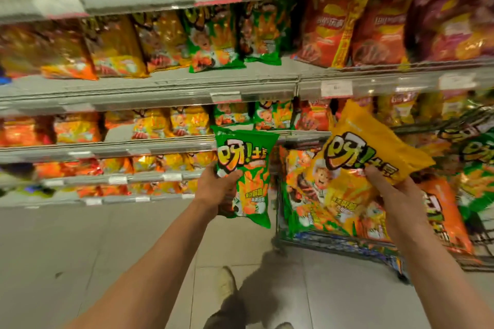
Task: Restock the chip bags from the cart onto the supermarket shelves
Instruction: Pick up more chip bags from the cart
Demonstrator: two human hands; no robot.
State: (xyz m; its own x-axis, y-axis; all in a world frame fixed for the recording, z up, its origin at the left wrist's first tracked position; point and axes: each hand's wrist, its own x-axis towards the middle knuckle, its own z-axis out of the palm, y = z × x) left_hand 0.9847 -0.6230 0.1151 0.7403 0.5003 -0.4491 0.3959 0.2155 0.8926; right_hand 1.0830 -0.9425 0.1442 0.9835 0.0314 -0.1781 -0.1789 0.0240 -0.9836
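- Left hand [217, 187] gripped the green bag [244, 173] at mid-height, thumb across the front, fingers wrapped behind; bag was upright, held in the air in front of the lower shelves, just left of the cart.
- Right hand [390, 186] gripped the yellow bag [371, 147] by its lower edge, thumb on top; bag was tilted, top end pointing up and left, held above the cart's near-left corner.
- Cart [334, 244] stood at the right, wire frame on the floor, packed with more bags: yellow and green ones at its left end, an orange bag [443, 219] along its near side, green ones toward the right edge.
- Shelves [160, 85] ran across the view in several tiers, price tags on the front rails.
- Second tier: orange and yellow bags at left, green in the middle, red bags [347, 32] at right.
- Tier below that: same order, green bags right behind the held green one.
- Bottom tiers carried orange and yellow bags; heavy motion blur there, print unreadable.
- Floor [80, 262] was grey tile; one shoe [226, 286] showed between the forearms.
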